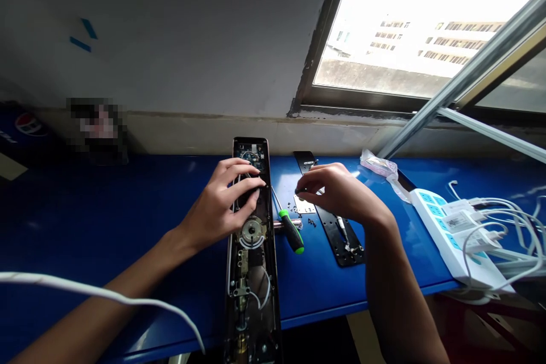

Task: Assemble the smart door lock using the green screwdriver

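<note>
A long, narrow door lock casing (pixel 273 273) stands open-faced in front of me, showing a circuit board (pixel 251 153), a round metal disc (pixel 251 232) and thin white wires. My left hand (pixel 232 193) lies over its upper part, fingers and thumb curled onto it; what is under the palm is hidden. To the right, my right hand (pixel 328 187) is raised above a black backplate (pixel 330 227), its fingertips pinching a small dark piece too small to name. Between the hands lie a green-and-black screwdriver (pixel 291 232), a white metal plate (pixel 304 205) and several loose black screws (pixel 312 222).
A shiny metal cylinder (pixel 279 224) lies under the screwdriver. On the right are a white power strip (pixel 446 230) with chargers and tangled cables, and a plastic bag (pixel 379 165). A white cable (pixel 128 297) crosses over my left forearm. Wall and window border the blue table (pixel 179 182).
</note>
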